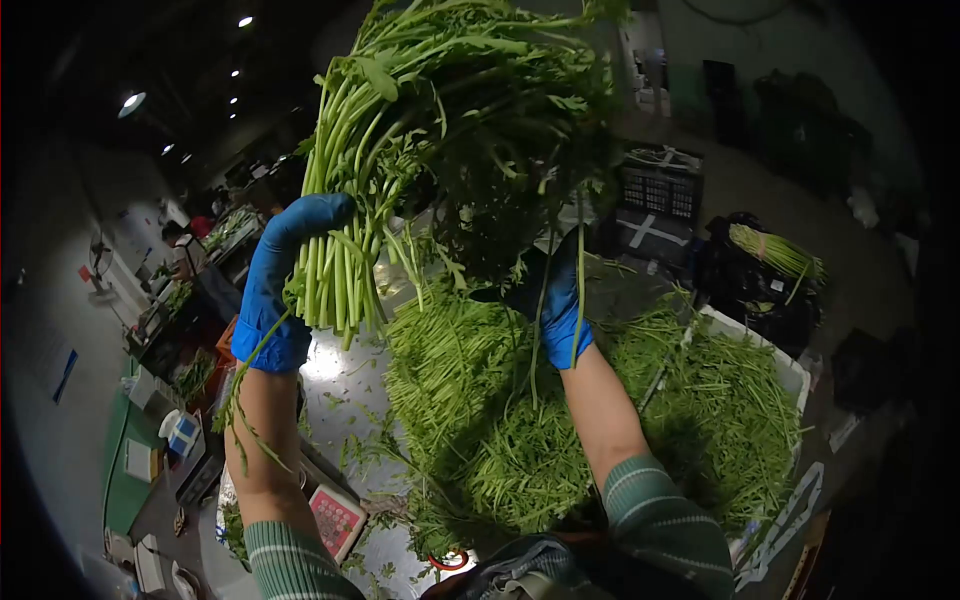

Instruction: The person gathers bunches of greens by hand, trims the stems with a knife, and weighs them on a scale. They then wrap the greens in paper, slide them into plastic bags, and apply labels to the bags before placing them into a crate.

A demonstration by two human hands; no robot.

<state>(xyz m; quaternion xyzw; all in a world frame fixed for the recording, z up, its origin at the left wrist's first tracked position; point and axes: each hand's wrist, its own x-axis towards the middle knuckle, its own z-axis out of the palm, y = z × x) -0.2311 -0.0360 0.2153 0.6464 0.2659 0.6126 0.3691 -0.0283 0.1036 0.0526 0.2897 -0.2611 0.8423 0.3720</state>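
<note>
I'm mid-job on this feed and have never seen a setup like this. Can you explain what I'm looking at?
There is no robot here. The one picture comes from a camera on a person's head, looking forward and down, so both arms reach away from you.

The left hand, in a blue glove, grips the stems of a big leafy bunch, raised above the table. The right hand, also gloved, is under the leafy side; leaves and shadow hide its fingers, so its grip is unclear.

On the metal table lie a heap of greens and loose scraps. To the right is a white bin full of more greens; near the left forearm is a keypad.
</note>
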